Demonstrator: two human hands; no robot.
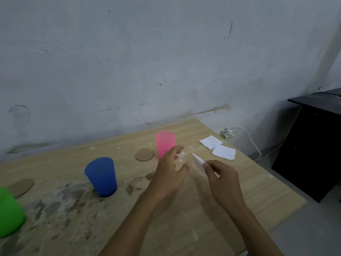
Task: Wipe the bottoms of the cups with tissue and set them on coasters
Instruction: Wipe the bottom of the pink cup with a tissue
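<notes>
We count three cups, all standing upside down with the wide mouth on the worktop (249,182) and the narrower bottom upward, so each long axis runs vertical. The pink cup (165,143) stands toward 12 o'clock from our hands, the blue cup (101,177) lies at about 9 o'clock from them, and the green cup (10,214) sits at the far left edge of the view, also toward 9 o'clock and partly cut off.

We see two round brown coasters lying flat. One coaster (144,154) is just beside the pink cup at its 9 o'clock side; the other coaster (21,186) lies just behind the green cup, toward 12 o'clock from it.

We count three tissues. Two folded white tissues (217,147) lie flat and overlapping at about 1 o'clock from our hands, near the worktop's right edge. The third, the held tissue (199,161), is pinched by our right hand (224,179) and points up and away toward 11 o'clock.

Our left hand (170,174) is released, fingers spread and holding nothing, its fingertips in front of the lower part of the pink cup; we cannot tell whether they touch it.

Dark stains mark the worktop around the blue cup.
</notes>
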